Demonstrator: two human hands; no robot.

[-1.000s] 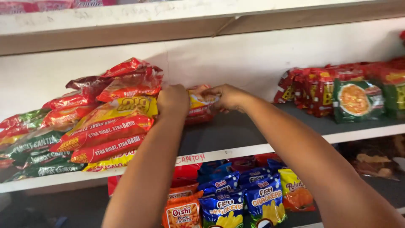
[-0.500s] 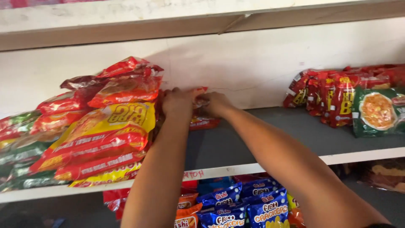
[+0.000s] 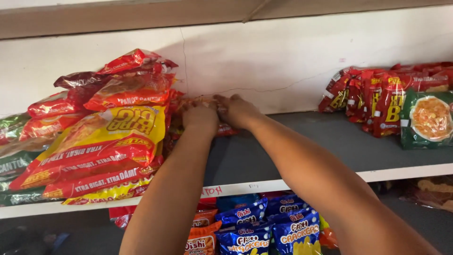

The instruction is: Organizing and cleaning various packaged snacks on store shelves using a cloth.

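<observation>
Deep on grey shelf [image 3: 330, 146], both hands on red noodle packet [image 3: 225, 130].

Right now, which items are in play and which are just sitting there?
In play: left hand, right hand, small red packet under them, grey shelf.
Idle: stacked noodle packs, red and green packs, blue cracker bags.

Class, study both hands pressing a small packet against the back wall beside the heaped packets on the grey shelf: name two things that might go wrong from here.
1. The left hand works right beside the leaning heap of red and yellow foil noodle packets; a nudge might slide them off the grey shelf.
2. The small red-orange packet, squeezed by the right hand, might get crushed.
</observation>
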